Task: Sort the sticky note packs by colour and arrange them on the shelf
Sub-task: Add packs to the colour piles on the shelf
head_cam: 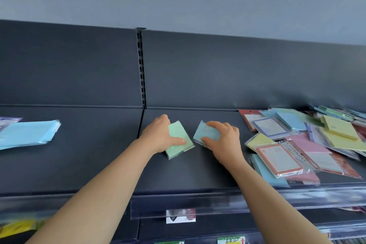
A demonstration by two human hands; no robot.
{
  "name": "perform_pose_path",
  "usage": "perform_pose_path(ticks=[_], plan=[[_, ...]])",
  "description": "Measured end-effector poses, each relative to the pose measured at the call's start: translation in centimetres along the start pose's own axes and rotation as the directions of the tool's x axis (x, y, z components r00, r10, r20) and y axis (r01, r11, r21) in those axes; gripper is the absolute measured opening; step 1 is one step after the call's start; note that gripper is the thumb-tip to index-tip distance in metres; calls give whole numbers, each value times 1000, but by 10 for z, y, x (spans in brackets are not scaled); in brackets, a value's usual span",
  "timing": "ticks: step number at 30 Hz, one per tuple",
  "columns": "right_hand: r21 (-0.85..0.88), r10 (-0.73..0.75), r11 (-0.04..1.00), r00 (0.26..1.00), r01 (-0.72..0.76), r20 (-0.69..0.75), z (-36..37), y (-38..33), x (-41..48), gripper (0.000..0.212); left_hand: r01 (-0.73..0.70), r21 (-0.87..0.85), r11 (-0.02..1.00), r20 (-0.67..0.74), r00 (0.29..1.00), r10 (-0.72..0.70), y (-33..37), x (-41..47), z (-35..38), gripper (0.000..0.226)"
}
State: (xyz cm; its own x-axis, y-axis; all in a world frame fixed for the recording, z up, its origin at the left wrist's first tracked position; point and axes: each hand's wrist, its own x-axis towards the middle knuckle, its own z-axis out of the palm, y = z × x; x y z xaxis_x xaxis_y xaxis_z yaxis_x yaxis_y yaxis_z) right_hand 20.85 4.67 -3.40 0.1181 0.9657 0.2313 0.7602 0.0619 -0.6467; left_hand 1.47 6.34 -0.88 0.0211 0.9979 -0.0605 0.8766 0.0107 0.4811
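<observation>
Mid-sort here; left hand (158,136) fingers curled round a green sticky note pack (177,131) mid-shelf (95,160); right hand (225,141) grips a blue pack (206,134) just beside it; mixed pile (307,144) sits at the right end. Next, I reckon, blue joins the blue stack (27,134) at the left end; green needs its own spot.

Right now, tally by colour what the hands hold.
green pack, in left hand: 1
blue pack, in right hand: 1
Total: 2
Whether more packs are stacked beneath either one cannot be told.
</observation>
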Motion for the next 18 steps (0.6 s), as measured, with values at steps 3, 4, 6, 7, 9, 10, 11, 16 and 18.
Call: perform_pose_path(ticks=[3,4,6,7,9,10,11,16,18], plan=[[98,3,995,1000,-5,21,4,-13,-1,44,-14,-21,1000,-95,995,12,-4,-17,0,62],[138,-5,990,999,1,32,6,-18,-2,43,-7,-51,999,-113,994,1,-8,-21,-1,58],[192,-41,981,998,33,39,11,-32,-7,42,12,-183,983,-135,990,-37,-19,-28,-6,52],[207,-59,977,998,50,38,15,-39,-10,42,19,-261,965,-146,988,-59,-27,-31,-9,54],[232,-84,970,996,73,37,22,-54,-14,45,27,-381,924,-173,980,-100,-43,-37,-19,70],[246,-91,966,995,78,39,26,-63,-16,48,25,-415,909,-189,975,-113,-51,-40,-24,75],[261,-97,962,994,82,42,29,-72,-17,51,17,-425,905,-214,970,-119,-60,-42,-30,66],[286,-137,952,988,110,75,51,-118,-22,54,-1,-431,902,-302,942,-143,-103,-58,-64,11],[294,-160,948,982,124,102,63,-139,-25,52,21,-433,901,-323,930,-177,-124,-66,-78,11]])
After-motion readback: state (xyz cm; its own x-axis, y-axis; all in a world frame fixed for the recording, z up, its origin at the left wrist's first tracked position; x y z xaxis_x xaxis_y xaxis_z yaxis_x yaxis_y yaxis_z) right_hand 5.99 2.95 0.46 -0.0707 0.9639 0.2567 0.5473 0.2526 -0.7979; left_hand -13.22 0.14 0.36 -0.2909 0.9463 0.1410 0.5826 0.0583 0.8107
